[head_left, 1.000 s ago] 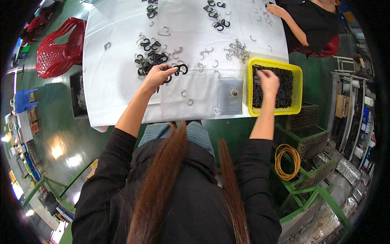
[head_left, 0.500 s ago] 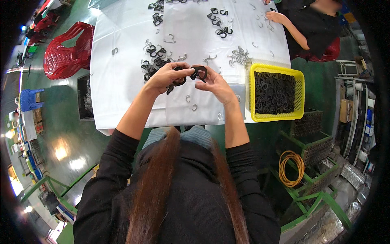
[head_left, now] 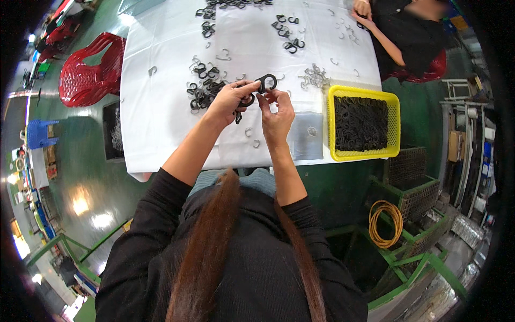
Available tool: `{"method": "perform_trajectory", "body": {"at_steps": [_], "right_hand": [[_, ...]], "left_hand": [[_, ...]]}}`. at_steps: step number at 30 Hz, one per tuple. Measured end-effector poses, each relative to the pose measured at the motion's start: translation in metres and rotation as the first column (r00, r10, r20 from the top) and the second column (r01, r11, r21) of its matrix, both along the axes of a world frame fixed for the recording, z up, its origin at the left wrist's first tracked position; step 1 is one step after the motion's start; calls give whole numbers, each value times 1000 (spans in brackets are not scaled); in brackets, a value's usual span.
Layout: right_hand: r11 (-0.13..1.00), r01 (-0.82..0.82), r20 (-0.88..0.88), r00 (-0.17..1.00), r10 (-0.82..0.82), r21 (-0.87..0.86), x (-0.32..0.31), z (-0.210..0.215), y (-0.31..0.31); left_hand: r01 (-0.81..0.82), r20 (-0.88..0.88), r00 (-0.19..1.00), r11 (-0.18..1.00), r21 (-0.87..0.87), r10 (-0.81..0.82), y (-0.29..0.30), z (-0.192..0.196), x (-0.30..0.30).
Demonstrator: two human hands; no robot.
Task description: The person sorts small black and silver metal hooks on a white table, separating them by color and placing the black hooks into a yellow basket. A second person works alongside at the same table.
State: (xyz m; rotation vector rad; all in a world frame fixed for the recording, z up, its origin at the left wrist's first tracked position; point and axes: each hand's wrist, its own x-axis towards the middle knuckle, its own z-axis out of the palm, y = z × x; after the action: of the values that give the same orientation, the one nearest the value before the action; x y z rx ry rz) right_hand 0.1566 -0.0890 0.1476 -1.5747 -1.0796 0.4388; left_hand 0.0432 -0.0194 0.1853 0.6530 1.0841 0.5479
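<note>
My left hand [head_left: 229,101] and my right hand [head_left: 277,110] meet above the white-covered table [head_left: 161,112]. Between their fingertips they hold a black plastic hook [head_left: 266,82] with two loops. My left hand also grips several more black hooks against its palm. A pile of black hooks [head_left: 201,91] lies on the cloth just left of my left hand. Small metal wire clips [head_left: 314,78] lie scattered beyond my right hand. A yellow basket [head_left: 362,153] full of black parts stands to the right of my right hand.
Another person [head_left: 407,37] in black sits at the table's far right corner, an arm on the cloth. More hook piles [head_left: 287,32] lie at the far side. A red plastic chair [head_left: 88,70] stands left. Green racks [head_left: 413,198] and an orange cable coil [head_left: 385,224] are at my right.
My right hand left the yellow basket and came to my left hand. Both hands then rose slightly, turning the black hook between the fingertips.
</note>
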Motion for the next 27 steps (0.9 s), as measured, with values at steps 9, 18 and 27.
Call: {"method": "perform_trajectory", "body": {"at_steps": [9, 18, 27], "right_hand": [[928, 366, 635, 701, -323, 68, 142, -24, -59], [698, 546, 673, 729, -124, -464, 258, -34, -91], [455, 402, 497, 861, 108, -795, 292, -61, -83]], "left_hand": [[255, 52, 967, 953, -163, -249, -22, -40, 171], [332, -62, 930, 900, -282, -362, -48, -103, 327], [349, -181, 928, 931, 111, -326, -23, -108, 208]]}}
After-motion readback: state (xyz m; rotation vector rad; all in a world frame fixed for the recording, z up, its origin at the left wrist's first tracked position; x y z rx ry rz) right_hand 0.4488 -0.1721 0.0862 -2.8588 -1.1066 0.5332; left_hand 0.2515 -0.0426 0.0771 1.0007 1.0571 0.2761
